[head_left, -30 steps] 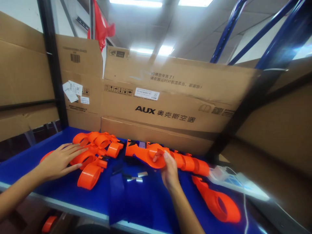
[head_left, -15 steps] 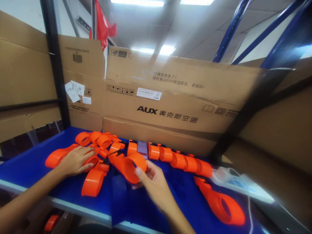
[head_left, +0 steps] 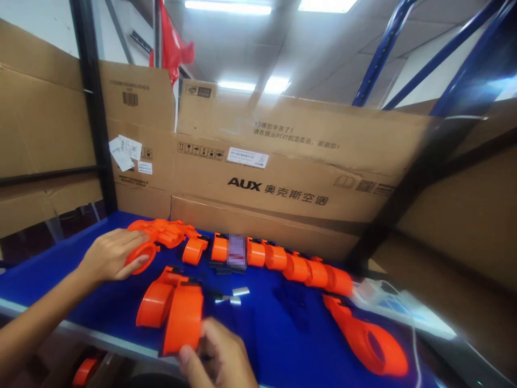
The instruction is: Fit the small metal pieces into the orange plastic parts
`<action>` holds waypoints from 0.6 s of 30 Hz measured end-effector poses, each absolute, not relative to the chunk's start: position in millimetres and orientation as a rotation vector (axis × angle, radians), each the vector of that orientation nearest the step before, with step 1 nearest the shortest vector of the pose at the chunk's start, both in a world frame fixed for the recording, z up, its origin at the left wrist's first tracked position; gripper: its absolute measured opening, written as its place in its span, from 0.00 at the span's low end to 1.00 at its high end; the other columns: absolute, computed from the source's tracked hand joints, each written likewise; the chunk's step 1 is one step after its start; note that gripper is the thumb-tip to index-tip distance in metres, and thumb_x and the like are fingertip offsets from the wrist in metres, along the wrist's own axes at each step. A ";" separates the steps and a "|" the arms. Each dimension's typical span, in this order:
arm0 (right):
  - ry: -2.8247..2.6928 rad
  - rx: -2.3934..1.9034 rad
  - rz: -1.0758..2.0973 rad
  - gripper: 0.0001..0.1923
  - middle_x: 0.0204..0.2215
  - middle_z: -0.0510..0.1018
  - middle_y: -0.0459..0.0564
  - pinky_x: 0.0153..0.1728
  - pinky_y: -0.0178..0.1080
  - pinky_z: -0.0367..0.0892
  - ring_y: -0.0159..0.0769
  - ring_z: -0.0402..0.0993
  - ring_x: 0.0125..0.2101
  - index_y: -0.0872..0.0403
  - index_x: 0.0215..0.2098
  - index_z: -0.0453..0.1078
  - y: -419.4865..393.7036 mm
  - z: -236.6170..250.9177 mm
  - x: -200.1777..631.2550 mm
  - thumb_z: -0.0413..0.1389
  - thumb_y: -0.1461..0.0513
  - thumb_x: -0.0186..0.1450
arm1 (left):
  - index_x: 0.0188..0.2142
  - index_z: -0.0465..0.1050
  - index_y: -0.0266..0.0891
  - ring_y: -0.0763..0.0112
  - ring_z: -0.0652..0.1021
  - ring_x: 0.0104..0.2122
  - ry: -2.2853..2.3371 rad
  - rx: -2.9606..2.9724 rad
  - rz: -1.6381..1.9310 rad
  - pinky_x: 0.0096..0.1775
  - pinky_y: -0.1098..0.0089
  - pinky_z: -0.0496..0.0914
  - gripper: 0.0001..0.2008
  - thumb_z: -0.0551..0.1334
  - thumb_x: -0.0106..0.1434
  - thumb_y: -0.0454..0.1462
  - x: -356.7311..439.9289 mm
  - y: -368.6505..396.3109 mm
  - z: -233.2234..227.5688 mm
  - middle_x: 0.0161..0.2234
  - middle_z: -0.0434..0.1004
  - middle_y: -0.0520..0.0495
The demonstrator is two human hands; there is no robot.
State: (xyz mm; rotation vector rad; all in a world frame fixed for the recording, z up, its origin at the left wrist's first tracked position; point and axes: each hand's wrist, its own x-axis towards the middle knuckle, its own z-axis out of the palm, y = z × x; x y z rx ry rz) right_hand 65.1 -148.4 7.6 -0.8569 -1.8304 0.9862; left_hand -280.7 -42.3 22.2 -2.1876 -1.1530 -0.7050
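My right hand (head_left: 220, 353) is closed on an orange plastic tape dispenser (head_left: 183, 318) near the table's front edge, thumb and fingers gripping its lower right side. This ring stands right beside another orange tape dispenser (head_left: 153, 304). At the left, my left hand (head_left: 115, 253) is wrapped round an orange ring-shaped tape dispenser (head_left: 143, 258); the hand covers part of it. Behind that hand lies a bunch of overlapping orange dispensers (head_left: 165, 231). Small silver strips (head_left: 241, 291) and dark pieces (head_left: 226, 268) rest in the middle of the table.
A row of orange dispensers (head_left: 297, 268) lines the back of the blue table (head_left: 274, 345). A phone-like screen (head_left: 237, 250) stands among them. One large orange dispenser (head_left: 377, 345) lies at right, near a white cable (head_left: 415, 350). Cardboard panels (head_left: 283, 161) wall the back.
My right hand has brought its dispenser down and left, beside the other one near the front. My left hand has shifted slightly left; the orange piece beneath it at far left has gone from that spot.
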 end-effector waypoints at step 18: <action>-1.738 -0.939 0.861 0.09 0.40 0.77 0.48 0.43 0.38 0.69 0.41 0.74 0.41 0.47 0.45 0.71 -139.7 -43.8 -24.3 0.55 0.63 0.67 | 0.50 0.77 0.40 0.52 0.81 0.47 -0.942 -2.250 -0.905 0.49 0.56 0.72 0.22 0.60 0.64 0.50 -197.7 -51.2 82.8 0.48 0.82 0.39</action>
